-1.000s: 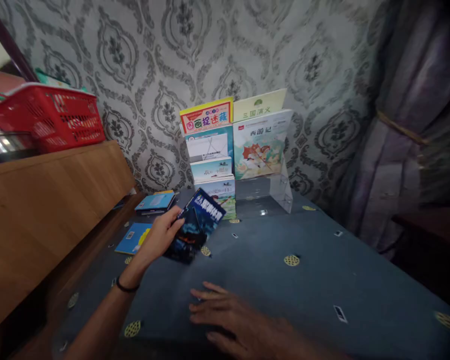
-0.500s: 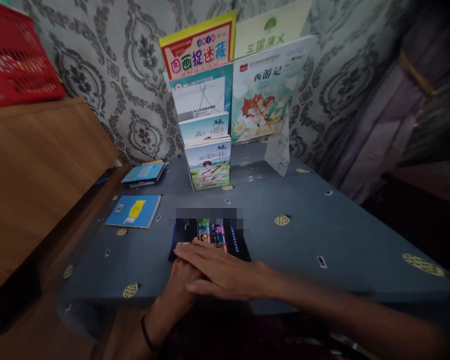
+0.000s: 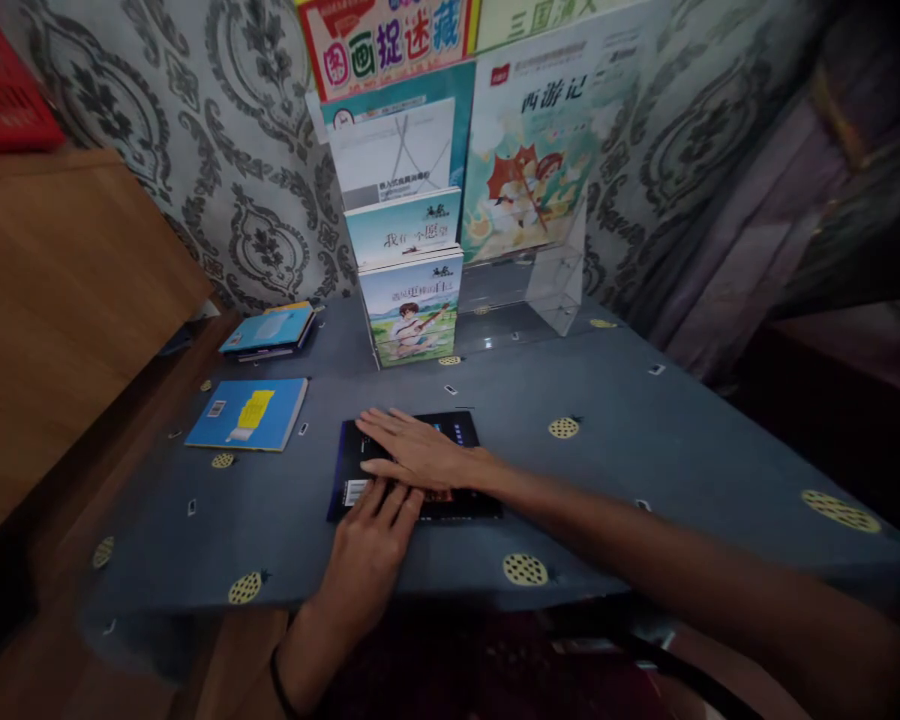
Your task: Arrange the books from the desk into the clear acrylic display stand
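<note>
A dark book (image 3: 461,507) with a barcode at its lower left lies flat on the cloth-covered table (image 3: 600,470). Across its upper middle rests my right hand (image 3: 416,448), palm down with the fingers stretched out to the left. My left hand (image 3: 375,530) lies on the book's lower left part, fingers extended and just below the right hand's fingers. Much of the cover is hidden under both hands. A dark band circles my left wrist.
A blue book (image 3: 281,405) with a yellow patch lies to the left, with a small stack of books (image 3: 268,328) behind it. A clear stand (image 3: 559,285) at the back holds several books upright. On the left stand a wooden cabinet (image 3: 67,330) and a red basket (image 3: 4,90).
My right hand has moved up the book, away from me. My left hand now shows its fingers spread on the cover's lower part. The view has dipped and shifted slightly.
</note>
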The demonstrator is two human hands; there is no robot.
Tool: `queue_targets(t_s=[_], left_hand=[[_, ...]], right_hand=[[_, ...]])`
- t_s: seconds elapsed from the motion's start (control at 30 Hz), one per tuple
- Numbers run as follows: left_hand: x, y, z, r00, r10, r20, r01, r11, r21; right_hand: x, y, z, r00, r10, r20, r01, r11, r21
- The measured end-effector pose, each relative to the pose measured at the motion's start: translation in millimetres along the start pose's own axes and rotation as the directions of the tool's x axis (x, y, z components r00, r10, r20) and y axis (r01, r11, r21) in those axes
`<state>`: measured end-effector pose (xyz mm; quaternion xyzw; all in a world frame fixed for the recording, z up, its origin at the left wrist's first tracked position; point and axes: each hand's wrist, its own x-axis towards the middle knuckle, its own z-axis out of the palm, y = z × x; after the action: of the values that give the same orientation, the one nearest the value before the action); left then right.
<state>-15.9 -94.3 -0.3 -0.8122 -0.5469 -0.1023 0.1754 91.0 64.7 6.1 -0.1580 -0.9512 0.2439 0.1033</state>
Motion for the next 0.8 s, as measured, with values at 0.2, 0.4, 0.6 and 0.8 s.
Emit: queue_targets(t_s=[0.2, 0.4, 0.6, 0.8], left_hand=[[-5, 0, 4, 1.000, 0.020, 0.013, -0.021, 0.998, 0.063], [3, -25, 9, 0.947, 0.105, -0.302, -0.126, 0.991, -0.049], [26, -50, 0, 0.911, -0.087, -0.402, -0.077, 0.924, -0.374], [47, -64, -19, 0.863, -0.485, -0.142, 0.281, 0.694, -0.663]], right_hand=[[-72, 3, 0, 0.970, 0.188, -0.154, -0.188, 0.982, 0.014], [-128, 4, -25, 0.977, 0.172, -0.124, -0.120, 0.930, 0.346], [-122, 25, -36, 0.888, 0.327, -0.323, -0.025, 0.737, 0.676], [-100, 37, -43, 0.798, 0.465, -0.383, 0.142, 0.473, 0.870]])
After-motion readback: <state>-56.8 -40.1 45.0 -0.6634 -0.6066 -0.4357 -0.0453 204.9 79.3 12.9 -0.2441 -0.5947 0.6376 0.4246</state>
